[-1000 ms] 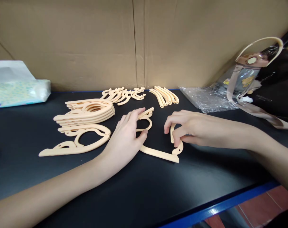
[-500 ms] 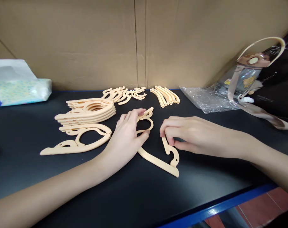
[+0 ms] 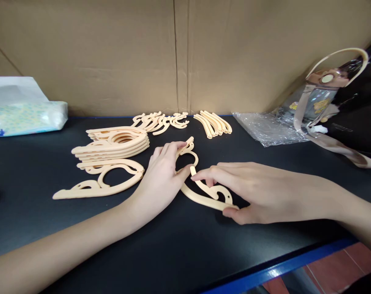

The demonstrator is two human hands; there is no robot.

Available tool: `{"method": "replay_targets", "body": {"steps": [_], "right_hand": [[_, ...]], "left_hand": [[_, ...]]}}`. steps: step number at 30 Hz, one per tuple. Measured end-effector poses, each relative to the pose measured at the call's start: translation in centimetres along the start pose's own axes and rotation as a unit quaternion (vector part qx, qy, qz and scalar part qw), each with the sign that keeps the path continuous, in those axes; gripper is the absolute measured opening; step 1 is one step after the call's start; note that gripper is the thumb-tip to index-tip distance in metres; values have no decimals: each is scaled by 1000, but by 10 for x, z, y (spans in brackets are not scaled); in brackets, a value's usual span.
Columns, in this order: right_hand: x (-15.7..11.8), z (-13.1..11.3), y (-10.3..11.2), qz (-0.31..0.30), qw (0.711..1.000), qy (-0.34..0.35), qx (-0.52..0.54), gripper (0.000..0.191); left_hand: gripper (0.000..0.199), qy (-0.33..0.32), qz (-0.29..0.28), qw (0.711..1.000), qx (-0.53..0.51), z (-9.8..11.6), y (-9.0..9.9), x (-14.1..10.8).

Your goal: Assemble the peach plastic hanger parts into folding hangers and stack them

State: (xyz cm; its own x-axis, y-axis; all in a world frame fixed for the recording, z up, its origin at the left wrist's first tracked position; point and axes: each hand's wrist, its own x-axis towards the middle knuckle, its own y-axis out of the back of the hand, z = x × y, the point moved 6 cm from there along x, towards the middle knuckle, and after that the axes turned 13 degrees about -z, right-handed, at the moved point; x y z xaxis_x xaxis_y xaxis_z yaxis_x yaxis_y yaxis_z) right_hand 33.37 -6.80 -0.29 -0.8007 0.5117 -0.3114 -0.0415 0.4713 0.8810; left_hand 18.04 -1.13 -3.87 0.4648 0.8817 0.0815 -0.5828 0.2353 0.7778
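Note:
A cream plastic folding hanger (image 3: 200, 199) lies on the black table in front of me. My left hand (image 3: 165, 173) is closed on its far part, thumb and fingers around the ring-shaped section. My right hand (image 3: 243, 190) is on the near arm: the thumb presses the arm's outer end, and the index finger lies along a slim inner bar (image 3: 203, 184). Beside that bar is a small curved hook with a hole. Left of my left hand lies another folded hanger (image 3: 112, 192), in front of a stack of folded hangers (image 3: 118, 151).
At the back are a pile of small curved hooks (image 3: 161, 122) and several slim bars (image 3: 214, 124). A tissue pack (image 3: 29, 116) is at far left. A clear plastic bag (image 3: 265, 128), a strapped bottle (image 3: 323, 94) and a black bag (image 3: 356, 118) stand right, before a cardboard wall (image 3: 112, 57).
My right hand has spread over the near arm, its thumb now at the arm's end. The inner bar has swung leftward, and the near arm has turned slightly upward. My left hand stays in place.

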Motion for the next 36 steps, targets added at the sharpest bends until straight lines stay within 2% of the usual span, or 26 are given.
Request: {"method": "replay_targets", "body": {"steps": [2,5,10,17,21,25,30,33,36], "right_hand": [[-2,7,1,4,1000,-10,-21,65],[-4,20,6,42,997,-21,-68,68],[2,32,8,54,988,-16,-146,35],[10,43,16,126,973,-43,-190,29],[10,49,22,183,956,-95,-207,18],[9,50,24,187,961,-121,-162,16],[9,47,24,181,972,-117,-94,15],[9,46,24,182,980,-73,-17,11],[12,41,20,145,987,-8,67,8]], "left_hand": [[29,3,3,1000,-2,-1,0,-1],[29,7,3,1000,0,-1,0,0],[33,6,-4,1000,19,0,-1,0],[38,-40,-35,997,59,8,-4,-3],[30,-76,-44,992,91,16,-6,-6],[22,-99,-36,989,105,21,-7,-6],[32,-118,-24,987,105,19,-7,-6],[38,-122,-29,987,101,18,-9,-7],[45,-123,-35,987,97,17,-10,-7]]}}
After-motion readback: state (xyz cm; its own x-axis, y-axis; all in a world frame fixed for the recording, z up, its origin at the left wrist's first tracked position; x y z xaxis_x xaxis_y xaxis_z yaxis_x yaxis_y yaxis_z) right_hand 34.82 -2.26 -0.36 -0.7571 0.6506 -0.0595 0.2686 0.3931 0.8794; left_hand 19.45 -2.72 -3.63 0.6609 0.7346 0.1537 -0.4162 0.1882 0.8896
